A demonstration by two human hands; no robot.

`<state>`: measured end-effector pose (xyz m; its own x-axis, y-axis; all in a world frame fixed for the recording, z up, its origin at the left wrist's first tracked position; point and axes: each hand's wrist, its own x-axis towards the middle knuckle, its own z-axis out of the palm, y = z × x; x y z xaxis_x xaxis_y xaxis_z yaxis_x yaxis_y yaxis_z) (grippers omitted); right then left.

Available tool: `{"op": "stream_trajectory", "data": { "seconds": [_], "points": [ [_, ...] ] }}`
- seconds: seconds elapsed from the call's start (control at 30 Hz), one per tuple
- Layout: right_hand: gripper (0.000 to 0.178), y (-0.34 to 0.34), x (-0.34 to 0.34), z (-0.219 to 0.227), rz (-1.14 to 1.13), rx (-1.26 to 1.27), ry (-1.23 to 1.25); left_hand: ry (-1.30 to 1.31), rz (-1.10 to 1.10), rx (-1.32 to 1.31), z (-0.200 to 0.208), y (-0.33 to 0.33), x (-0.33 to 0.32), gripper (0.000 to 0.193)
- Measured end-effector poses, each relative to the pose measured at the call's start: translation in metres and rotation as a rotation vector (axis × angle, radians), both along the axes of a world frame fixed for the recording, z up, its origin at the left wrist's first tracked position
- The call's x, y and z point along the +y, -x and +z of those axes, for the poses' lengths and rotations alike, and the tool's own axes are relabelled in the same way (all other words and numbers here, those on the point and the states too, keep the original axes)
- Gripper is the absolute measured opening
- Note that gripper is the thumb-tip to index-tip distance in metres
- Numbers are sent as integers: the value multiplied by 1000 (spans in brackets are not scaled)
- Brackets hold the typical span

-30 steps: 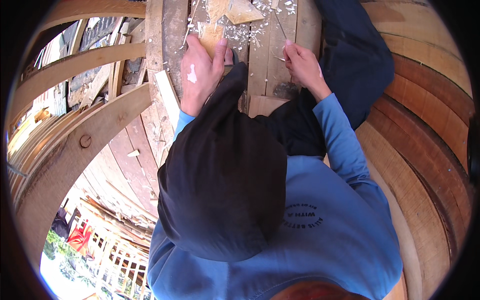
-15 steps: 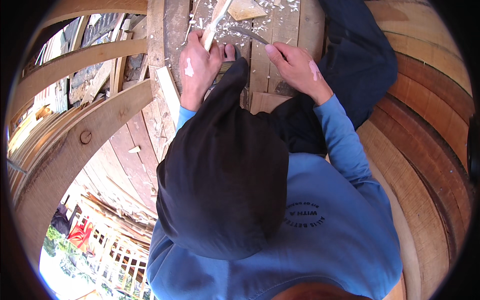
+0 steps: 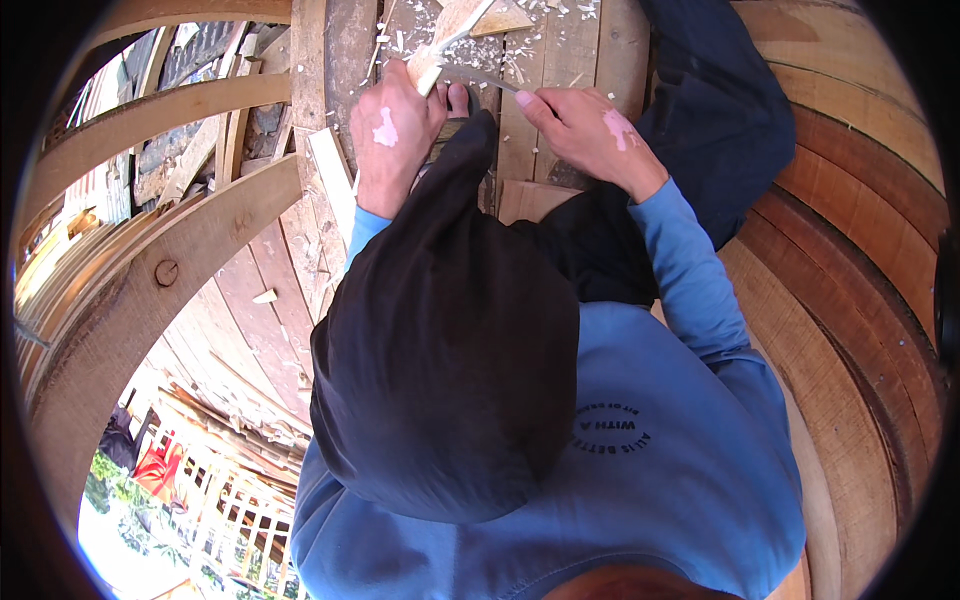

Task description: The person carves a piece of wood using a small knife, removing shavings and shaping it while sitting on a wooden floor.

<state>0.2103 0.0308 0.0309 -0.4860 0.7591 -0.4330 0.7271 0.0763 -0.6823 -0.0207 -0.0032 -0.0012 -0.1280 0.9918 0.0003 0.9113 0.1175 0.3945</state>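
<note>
My left hand [image 3: 393, 135] is closed round the lower end of a pale piece of wood [image 3: 452, 30], which slants up and to the right toward the top of the view. My right hand [image 3: 590, 138] grips a knife with a narrow dark blade [image 3: 482, 77]; its handle is hidden in my fist. The blade points left, and its tip end lies at the wood, just above my left fingers. Whether the edge touches the wood I cannot tell. Toes show below the wood, close to my left hand.
Wood shavings [image 3: 522, 62] lie scattered over the plank floor [image 3: 515, 150]. A flat pale offcut [image 3: 505, 18] sits at the top, and a light strip of wood [image 3: 333, 170] lies beside my left wrist. Curved timber ribs [image 3: 215, 225] flank the left, stacked curved planks [image 3: 850, 220] the right.
The knife and my right hand have moved slightly left, bringing the blade closer to my left fingers. The wood has turned, showing a broader pale face.
</note>
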Motion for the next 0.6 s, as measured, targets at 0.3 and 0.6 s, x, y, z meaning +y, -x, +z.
{"op": "stream_trajectory", "data": {
  "seconds": [0.3, 0.6],
  "points": [
    [59, 4, -1, 2, -17, -84, 0, 121, 12, 12, 1, -4, 1, 30],
    [60, 4, -7, -7, -28, -178, -216, 169, 51, -19, 14, -20, -1, 42]
  ]
}}
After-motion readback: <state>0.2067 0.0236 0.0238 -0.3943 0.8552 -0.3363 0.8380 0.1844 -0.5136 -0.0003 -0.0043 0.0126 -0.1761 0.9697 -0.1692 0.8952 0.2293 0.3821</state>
